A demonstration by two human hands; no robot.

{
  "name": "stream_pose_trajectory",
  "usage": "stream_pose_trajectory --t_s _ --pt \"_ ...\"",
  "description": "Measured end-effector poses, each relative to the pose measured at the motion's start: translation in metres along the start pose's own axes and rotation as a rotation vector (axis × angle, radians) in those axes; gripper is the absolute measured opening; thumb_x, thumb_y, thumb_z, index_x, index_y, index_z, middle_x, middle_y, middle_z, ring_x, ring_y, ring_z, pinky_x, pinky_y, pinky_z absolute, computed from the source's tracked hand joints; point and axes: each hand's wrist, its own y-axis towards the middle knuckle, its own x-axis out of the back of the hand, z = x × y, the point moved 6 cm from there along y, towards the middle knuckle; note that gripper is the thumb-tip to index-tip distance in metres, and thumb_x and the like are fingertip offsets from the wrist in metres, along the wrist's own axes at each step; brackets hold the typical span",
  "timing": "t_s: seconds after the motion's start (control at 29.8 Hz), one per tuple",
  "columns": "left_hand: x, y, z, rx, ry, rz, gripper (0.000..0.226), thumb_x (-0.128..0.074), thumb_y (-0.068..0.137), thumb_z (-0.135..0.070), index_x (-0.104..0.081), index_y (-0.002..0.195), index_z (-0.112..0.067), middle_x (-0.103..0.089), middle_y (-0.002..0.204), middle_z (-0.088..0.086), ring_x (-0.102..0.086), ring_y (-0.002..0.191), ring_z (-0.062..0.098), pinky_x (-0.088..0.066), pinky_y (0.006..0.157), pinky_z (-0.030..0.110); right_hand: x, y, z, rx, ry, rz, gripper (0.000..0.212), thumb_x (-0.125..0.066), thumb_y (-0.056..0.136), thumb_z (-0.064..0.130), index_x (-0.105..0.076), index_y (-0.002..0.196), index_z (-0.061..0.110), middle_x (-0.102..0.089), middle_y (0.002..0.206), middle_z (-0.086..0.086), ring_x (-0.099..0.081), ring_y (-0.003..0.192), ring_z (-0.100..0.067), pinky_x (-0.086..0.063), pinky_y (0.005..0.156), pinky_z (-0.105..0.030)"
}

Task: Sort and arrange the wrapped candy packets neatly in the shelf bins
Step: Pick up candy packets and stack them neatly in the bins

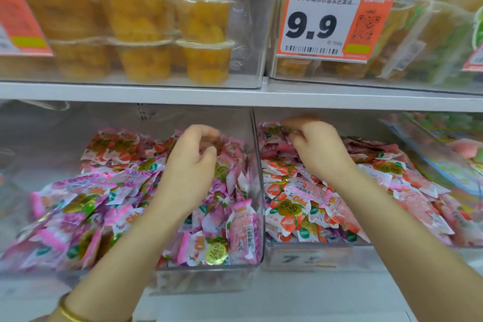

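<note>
Down on the lower shelf, two clear, hard-plastic bins stand side by side with their walls touching. The left bin (209,273) is heaped with pink-and-purple packets (86,206), small crinkly pillow shapes with crimped ends and glints of gold foil. The right bin (313,256) holds red-and-white packets (295,206) of the same glossy film, printed with strawberries and lying in loose, overlapping rows. The person reaches in with both bare forearms, one to each bin. The left hand (193,162) hangs knuckles-up over the middle of the left bin's heap, wrist bent, its fingers curled towards the thumb. Blur hides whether a packet sits between them, so I cannot tell. A smooth gold bangle (68,314) rings that wrist. The right hand (316,149) is further in, at the back of the right bin just beside the shared wall. Its fingers (292,123) are hooked downward and pinch the top of the red-and-white packets stacked there. Above both runs a flat white shelf board (183,93). On it stands another transparent tub (248,34) of round, translucent jelly cups (206,60) with orange fruit pieces inside. To the right of that tub, a stiff orange price tag (326,21) printed 9.9 is fixed to the front of the next tub.
</note>
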Motion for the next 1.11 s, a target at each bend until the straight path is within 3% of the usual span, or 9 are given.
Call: stream_pose_trajectory --t_s 0.1,0.2,0.3,0.44,0.7,0.8,0.94,1.04,1.11 --pt "0.024 -0.009 0.011 0.021 0.031 -0.038 0.028 -0.042 0.094 -0.005 -0.052 0.111 -0.025 -0.054 0.112 -0.008 -0.050 0.105 0.003 -0.036 0.081 0.009 0.021 -0.034 0.050 0.151 0.091 -0.044 0.036 -0.048 0.092 0.004 -0.063 0.121 0.019 -0.060 0.118 0.002 -0.053 0.112 -0.013 -0.033 0.097 -0.019" --pt "0.042 -0.024 0.018 0.044 0.054 -0.073 0.029 -0.042 0.093 -0.003 -0.054 0.109 -0.025 -0.054 0.113 -0.010 -0.049 0.105 0.002 -0.039 0.085 0.012 0.013 -0.055 0.094 0.291 0.182 0.115 0.034 -0.054 0.089 0.003 -0.066 0.116 0.021 -0.061 0.107 0.010 -0.055 0.100 -0.003 -0.037 0.093 -0.014" --pt "0.057 -0.037 0.024 0.066 0.057 -0.114 0.029 -0.044 0.092 -0.003 -0.055 0.107 -0.026 -0.053 0.112 -0.011 -0.049 0.102 0.001 -0.042 0.085 0.020 -0.031 -0.063 0.117 0.411 -0.050 0.372 0.034 -0.054 0.090 0.008 -0.058 0.123 0.018 -0.061 0.122 0.000 -0.055 0.113 -0.017 -0.042 0.095 -0.028" --pt "0.062 -0.041 0.026 0.065 0.051 -0.116 0.028 -0.044 0.092 -0.003 -0.055 0.109 -0.023 -0.054 0.112 -0.011 -0.048 0.105 0.000 -0.037 0.090 0.020 -0.073 -0.062 0.124 0.487 -0.383 0.515 0.043 -0.053 0.086 0.005 -0.048 0.125 0.023 -0.058 0.118 -0.004 -0.053 0.109 -0.029 -0.050 0.077 -0.041" --pt "0.058 -0.039 0.024 0.051 0.028 -0.071 0.024 -0.048 0.093 -0.006 -0.053 0.106 -0.025 -0.053 0.109 -0.013 -0.049 0.100 -0.003 -0.035 0.073 -0.003 -0.090 -0.054 0.127 0.571 -0.433 0.644 0.032 -0.072 0.077 0.029 -0.059 0.103 0.017 -0.058 0.102 -0.001 -0.054 0.095 -0.024 -0.047 0.070 -0.034" --pt "0.058 -0.039 0.021 0.059 -0.043 -0.079 0.020 -0.049 0.092 -0.007 -0.056 0.104 -0.022 -0.056 0.105 -0.014 -0.051 0.094 -0.007 -0.040 0.077 0.003 -0.071 -0.049 0.133 0.560 -0.280 0.464 0.024 -0.070 0.077 0.033 -0.059 0.089 0.015 -0.054 0.089 0.001 -0.055 0.089 -0.023 -0.045 0.068 -0.036" --pt "0.061 -0.037 0.021 0.114 -0.231 -0.129 0.017 -0.046 0.095 -0.018 -0.061 0.103 -0.016 -0.059 0.098 -0.010 -0.057 0.090 0.000 -0.048 0.085 0.028 -0.024 -0.044 0.131 0.402 0.202 0.150 0.022 -0.071 0.079 0.033 -0.064 0.086 0.013 -0.055 0.080 0.003 -0.053 0.078 -0.017 -0.042 0.071 -0.030" --pt "0.054 -0.039 0.017 0.164 -0.353 -0.065 0.022 -0.043 0.096 -0.031 -0.062 0.101 -0.021 -0.062 0.105 -0.004 -0.060 0.099 0.009 -0.049 0.092 0.037 -0.011 -0.046 0.117 0.214 0.445 0.132 0.020 -0.069 0.082 0.030 -0.064 0.084 0.010 -0.064 0.080 -0.003 -0.063 0.071 -0.020 -0.052 0.070 -0.040" --pt "0.043 -0.042 0.009 0.157 -0.381 0.045 0.022 -0.045 0.095 -0.036 -0.062 0.097 -0.023 -0.066 0.097 -0.005 -0.062 0.091 0.007 -0.050 0.084 0.027 -0.009 -0.050 0.107 0.097 0.646 0.165 0.013 -0.068 0.083 0.024 -0.063 0.080 0.013 -0.065 0.077 -0.004 -0.067 0.064 -0.020 -0.057 0.062 -0.042"
